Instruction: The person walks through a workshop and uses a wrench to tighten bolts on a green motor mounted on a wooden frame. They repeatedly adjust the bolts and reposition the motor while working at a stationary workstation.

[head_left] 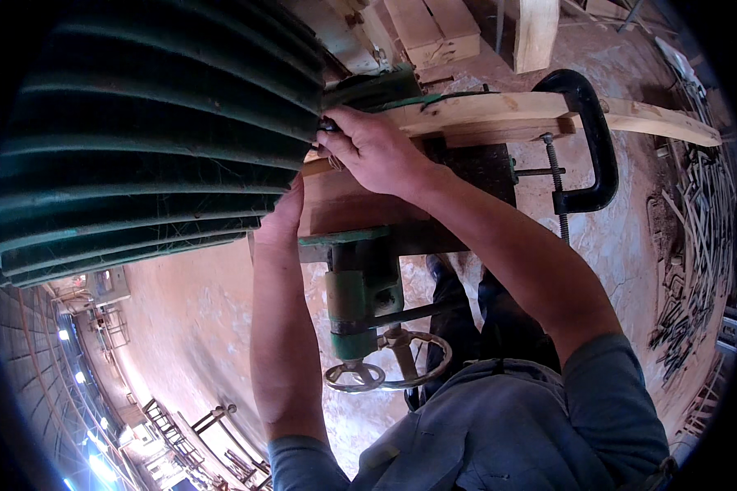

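My right hand [375, 151] reaches across the machine, its thumb and fingers closed around a small dark part [328, 125] beside a large green ribbed housing [155, 131]. What kind of part it is does not show. My left hand [284, 211] goes in under the lower right edge of the housing. Its fingers are hidden there. Between and below the hands lies the machine's flat wooden surface [344, 204]. Beyond my right hand, a long pale wooden bar [491, 110] runs to the right, with a black C-clamp [604, 151] around it.
Below the wooden surface hangs a green column [348, 307] with two handwheels [354, 377], close to my legs. Wooden blocks [442, 41] and an upright timber [536, 37] stand at the back. Thin wood strips [700, 229] are heaped on the floor at the right.
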A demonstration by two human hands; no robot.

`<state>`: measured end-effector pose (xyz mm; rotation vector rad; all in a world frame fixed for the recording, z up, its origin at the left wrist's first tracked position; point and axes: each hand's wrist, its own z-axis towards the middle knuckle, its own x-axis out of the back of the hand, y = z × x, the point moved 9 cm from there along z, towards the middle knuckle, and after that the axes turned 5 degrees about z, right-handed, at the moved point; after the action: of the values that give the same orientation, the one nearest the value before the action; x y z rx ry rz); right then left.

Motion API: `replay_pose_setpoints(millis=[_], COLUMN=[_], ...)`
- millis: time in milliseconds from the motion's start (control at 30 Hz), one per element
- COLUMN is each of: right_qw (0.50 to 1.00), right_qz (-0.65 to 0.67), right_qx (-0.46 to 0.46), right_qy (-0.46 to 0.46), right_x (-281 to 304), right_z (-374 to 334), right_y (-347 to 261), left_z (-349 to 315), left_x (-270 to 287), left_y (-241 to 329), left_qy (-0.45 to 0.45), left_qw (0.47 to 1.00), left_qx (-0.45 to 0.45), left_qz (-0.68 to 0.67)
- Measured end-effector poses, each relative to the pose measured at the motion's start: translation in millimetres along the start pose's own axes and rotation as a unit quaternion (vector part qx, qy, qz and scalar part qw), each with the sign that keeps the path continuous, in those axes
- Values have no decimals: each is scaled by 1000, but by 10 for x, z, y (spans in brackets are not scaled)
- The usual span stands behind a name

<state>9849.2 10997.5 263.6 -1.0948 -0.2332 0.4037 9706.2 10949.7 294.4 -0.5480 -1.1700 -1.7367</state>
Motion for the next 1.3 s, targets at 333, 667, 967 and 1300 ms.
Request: replay_pose_setpoints(millis=[333, 667, 967, 1300], right_qw=[995, 983, 849, 896], right_qz=[41, -168, 233, 200], right_qx=[-84, 72, -468, -390], right_qy=[22, -21, -78, 68], right_x=[-94, -119, -186, 245], right_z=[64, 181, -89, -72], right_y=[227, -75, 137, 254], left_z=[-21, 18, -28, -100], left_x=[-11, 32, -31, -167], left_y=[-143, 153, 200, -399], left_qy=[-39, 55, 2, -15], left_qw=[997, 996, 995, 998], left_qx=[4, -62, 68, 65], left_qz=[-60, 13, 76, -14])
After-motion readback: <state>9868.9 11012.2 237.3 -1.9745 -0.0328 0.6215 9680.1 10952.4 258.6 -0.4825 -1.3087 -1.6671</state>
